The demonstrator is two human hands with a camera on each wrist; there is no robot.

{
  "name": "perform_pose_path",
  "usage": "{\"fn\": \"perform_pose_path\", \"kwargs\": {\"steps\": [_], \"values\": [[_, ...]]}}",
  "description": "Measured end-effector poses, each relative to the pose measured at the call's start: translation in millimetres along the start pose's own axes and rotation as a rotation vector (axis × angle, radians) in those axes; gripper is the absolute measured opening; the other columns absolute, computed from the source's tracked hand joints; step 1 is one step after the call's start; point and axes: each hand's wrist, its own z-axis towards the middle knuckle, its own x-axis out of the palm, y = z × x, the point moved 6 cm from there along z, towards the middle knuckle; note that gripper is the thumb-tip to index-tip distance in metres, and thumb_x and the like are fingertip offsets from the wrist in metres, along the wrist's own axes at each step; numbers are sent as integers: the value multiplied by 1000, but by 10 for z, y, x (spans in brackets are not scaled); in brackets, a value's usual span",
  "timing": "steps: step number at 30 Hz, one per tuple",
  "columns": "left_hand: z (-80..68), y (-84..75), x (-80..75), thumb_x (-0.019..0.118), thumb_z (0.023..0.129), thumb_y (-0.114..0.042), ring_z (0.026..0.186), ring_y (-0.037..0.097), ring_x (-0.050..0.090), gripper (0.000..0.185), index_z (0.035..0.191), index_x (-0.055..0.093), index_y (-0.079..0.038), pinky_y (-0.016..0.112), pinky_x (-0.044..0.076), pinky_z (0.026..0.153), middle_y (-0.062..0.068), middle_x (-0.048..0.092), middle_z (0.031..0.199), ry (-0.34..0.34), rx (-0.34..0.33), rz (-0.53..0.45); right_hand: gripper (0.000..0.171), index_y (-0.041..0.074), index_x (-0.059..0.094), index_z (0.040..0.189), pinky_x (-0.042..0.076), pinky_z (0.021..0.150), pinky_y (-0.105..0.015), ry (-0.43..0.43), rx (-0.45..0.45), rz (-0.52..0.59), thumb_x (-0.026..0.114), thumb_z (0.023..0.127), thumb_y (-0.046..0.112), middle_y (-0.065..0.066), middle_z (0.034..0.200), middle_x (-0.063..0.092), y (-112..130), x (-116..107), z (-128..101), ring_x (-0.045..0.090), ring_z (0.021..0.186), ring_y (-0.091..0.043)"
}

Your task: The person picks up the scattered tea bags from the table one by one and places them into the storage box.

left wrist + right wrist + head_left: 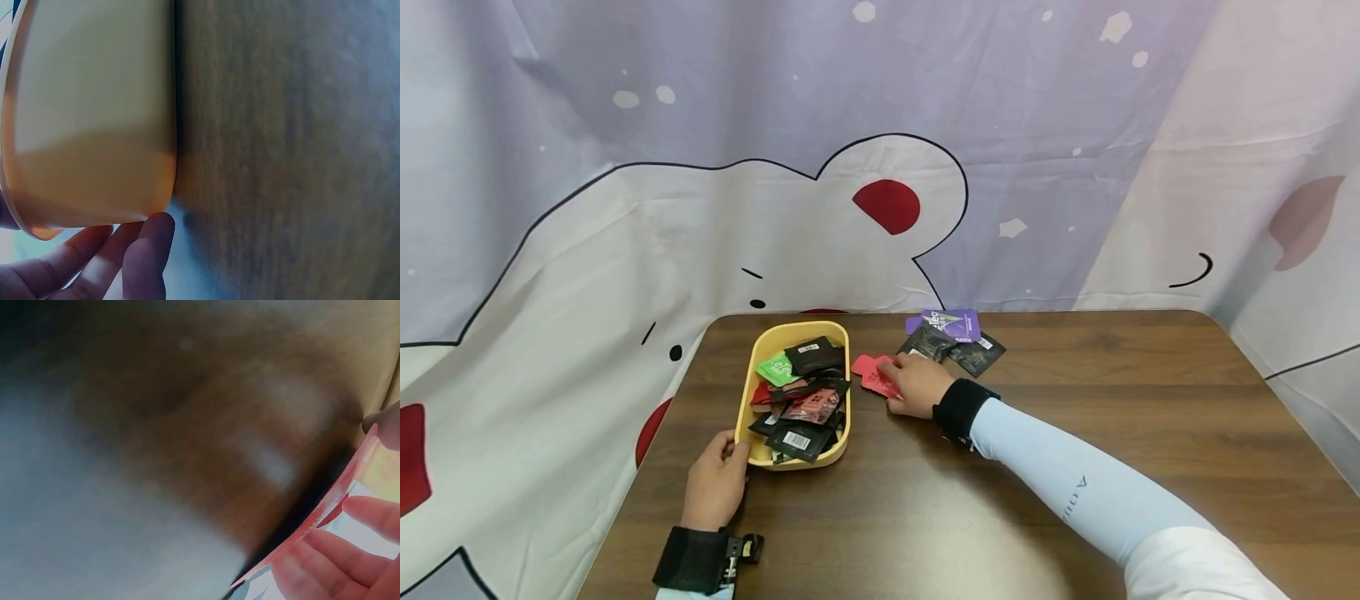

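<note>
While gripping flat red packet, right hand

Purple packet lies flat on the brown wood bench, just beyond the right hand. Two dark packets beside it: one right past that hand's fingertips, the other just to its right, overlapping the purple one's edge. Cartoon-print curtain hangs behind the bench, far side from both hands.

A pale blue sleeve with small grey lettering is worn, and black wrist straps are seen on both arms
</note>
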Motion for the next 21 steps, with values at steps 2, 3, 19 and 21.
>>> {"fn": "perform_pose_path", "kwargs": {"steps": [2,3,19,21], "values": [[-2,0,-2,41,105,-29,88,24,61,44,140,53,-4,27,48,66,20,64,120,0,2,2,67,15,48,150,51,103,-48,-8,-6,-3,66,91,40,-20,138,58,13,-4,-4,62,120,-35],[-3,0,-3,41,105,-29,88,24,61,44,140,53,-4,27,48,66,20,64,120,1,2,3,66,14,48,150,51,103,-48,-15,-11,-1,65,91,39,-21,137,58,21,-10,-7,62,120,-36],[0,-3,5,41,105,-30,91,25,61,46,141,52,-4,27,48,67,20,63,123,10,-6,0,40,6,59,137,56,93,-43,-187,11,149,55,97,11,-12,119,71,-123,-221,1,70,108,-28],[2,-2,4,41,105,-30,89,25,60,45,141,51,-4,27,48,67,20,63,122,10,-5,-4,37,6,61,133,57,91,-41,-243,10,164,54,98,10,-11,116,72,-151,-284,21,70,105,-26]]}}
